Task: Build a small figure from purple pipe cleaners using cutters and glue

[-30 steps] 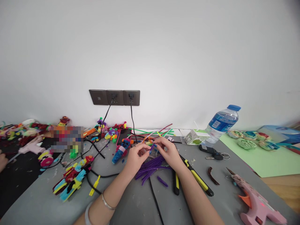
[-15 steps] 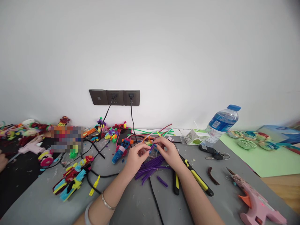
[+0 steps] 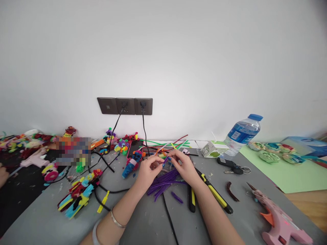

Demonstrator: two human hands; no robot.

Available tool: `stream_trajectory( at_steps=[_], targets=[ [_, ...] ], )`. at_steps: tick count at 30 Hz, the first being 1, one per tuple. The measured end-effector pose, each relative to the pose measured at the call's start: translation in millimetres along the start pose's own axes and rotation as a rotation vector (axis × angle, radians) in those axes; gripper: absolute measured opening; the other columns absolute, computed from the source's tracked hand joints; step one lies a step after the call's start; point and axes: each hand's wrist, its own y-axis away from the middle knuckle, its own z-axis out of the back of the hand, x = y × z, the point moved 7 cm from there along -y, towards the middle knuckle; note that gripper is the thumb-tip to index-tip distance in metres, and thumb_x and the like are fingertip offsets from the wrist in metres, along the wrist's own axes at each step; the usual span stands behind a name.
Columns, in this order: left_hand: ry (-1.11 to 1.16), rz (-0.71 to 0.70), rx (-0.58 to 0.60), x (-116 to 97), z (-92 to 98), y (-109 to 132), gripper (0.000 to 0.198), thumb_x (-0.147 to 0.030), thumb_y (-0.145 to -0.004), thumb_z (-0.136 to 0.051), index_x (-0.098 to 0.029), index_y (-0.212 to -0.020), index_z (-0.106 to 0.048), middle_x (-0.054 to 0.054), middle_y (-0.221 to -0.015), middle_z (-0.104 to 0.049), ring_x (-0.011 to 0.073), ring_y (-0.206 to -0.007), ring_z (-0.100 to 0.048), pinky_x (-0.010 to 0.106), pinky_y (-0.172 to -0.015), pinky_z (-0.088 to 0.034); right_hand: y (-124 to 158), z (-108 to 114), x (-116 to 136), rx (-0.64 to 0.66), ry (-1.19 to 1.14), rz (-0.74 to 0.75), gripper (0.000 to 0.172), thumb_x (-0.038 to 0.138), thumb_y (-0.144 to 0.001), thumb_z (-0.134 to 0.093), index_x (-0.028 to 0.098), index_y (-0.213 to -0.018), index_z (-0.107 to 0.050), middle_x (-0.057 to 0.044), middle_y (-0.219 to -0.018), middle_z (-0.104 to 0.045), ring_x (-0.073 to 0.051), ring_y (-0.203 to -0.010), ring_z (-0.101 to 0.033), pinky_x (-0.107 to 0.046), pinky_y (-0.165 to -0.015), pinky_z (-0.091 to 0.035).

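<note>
A short purple pipe cleaner is pinched between my two hands above the table. My left hand has its thumb and fingertips closed on one end. Close beside it, my right hand grips the other end, fingers bent. Beneath them lies a bundle of purple pipe cleaners, with a loose short purple piece just in front. Pliers with black and yellow handles rest partly under my right forearm. Left of my left hand lies a blue pipe-cleaner figure with orange ears.
A pink glue gun lies at the front right. Behind it are car keys, a drink carton and a water bottle. Colourful pipe-cleaner figures and black cables spread leftward. Another person's hand shows at the left edge.
</note>
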Motion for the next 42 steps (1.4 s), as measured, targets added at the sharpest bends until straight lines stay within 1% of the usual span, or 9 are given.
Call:
stream_trajectory(
  at_steps=[5, 13, 21, 26, 35, 42],
  targets=[
    [-0.046, -0.026, -0.011, -0.7, 0.9, -0.1, 0.014, -0.012, -0.078, -0.057, -0.018, -0.086, -0.068, 0.003, -0.085, -0.066, 0.0116, -0.063, -0.058, 0.021, -0.056, -0.042, 0.0, -1.7, 1.1, 0.009, -0.019, 0.005, 0.011, 0.017, -0.091, -0.047, 0.020, -0.092, -0.058, -0.002, -0.078, -0.056, -0.015, -0.064, -0.048, -0.027, -0.061, -0.039],
    [-0.150, -0.113, -0.035, -1.9, 4.1, -0.9, 0.017, -0.010, -0.082, -0.054, -0.019, -0.089, -0.066, 0.003, -0.088, -0.064, 0.0115, -0.065, -0.057, 0.020, -0.055, -0.041, -1.2, -1.8, 2.9, -0.004, -0.072, -0.002, 0.008, 0.014, -0.085, -0.051, 0.020, -0.089, -0.055, -0.001, -0.076, -0.055, -0.014, -0.062, -0.048, -0.026, -0.059, -0.039],
    [-0.196, -0.171, -0.059, -8.2, 8.1, -0.5, 0.020, -0.008, -0.083, -0.052, -0.020, -0.090, -0.066, 0.004, -0.092, -0.063, 0.0143, -0.077, -0.060, 0.020, -0.056, -0.041, -1.5, -2.3, 4.9, 0.010, -0.074, 0.011, 0.011, 0.012, -0.084, -0.052, 0.020, -0.089, -0.056, -0.001, -0.078, -0.055, -0.014, -0.064, -0.049, -0.025, -0.060, -0.039],
    [-0.185, -0.175, -0.090, -9.3, 10.6, -0.3, 0.021, -0.007, -0.084, -0.053, -0.021, -0.090, -0.068, 0.004, -0.092, -0.060, 0.0135, -0.076, -0.060, 0.019, -0.055, -0.041, -1.0, -2.7, 7.8, 0.031, -0.076, 0.029, 0.012, 0.010, -0.083, -0.051, 0.020, -0.087, -0.056, 0.000, -0.077, -0.053, -0.014, -0.064, -0.049, -0.026, -0.060, -0.039],
    [-0.179, -0.183, -0.093, -8.1, 11.0, -0.1, 0.021, -0.007, -0.084, -0.054, -0.021, -0.090, -0.069, 0.004, -0.092, -0.060, 0.0135, -0.077, -0.060, 0.019, -0.055, -0.042, 0.3, -2.1, 8.5, 0.019, -0.101, 0.031, 0.015, 0.008, -0.081, -0.051, 0.021, -0.087, -0.056, 0.000, -0.077, -0.054, -0.014, -0.063, -0.048, -0.026, -0.059, -0.039],
    [-0.165, -0.169, -0.083, -8.7, 9.8, -0.1, 0.019, -0.010, -0.085, -0.052, -0.020, -0.090, -0.066, 0.004, -0.092, -0.060, 0.0135, -0.075, -0.059, 0.020, -0.055, -0.042, -0.4, -1.7, 10.3, 0.021, -0.092, 0.040, 0.013, 0.009, -0.082, -0.052, 0.021, -0.085, -0.057, 0.000, -0.075, -0.052, -0.014, -0.064, -0.047, -0.026, -0.060, -0.039]
  ],
)
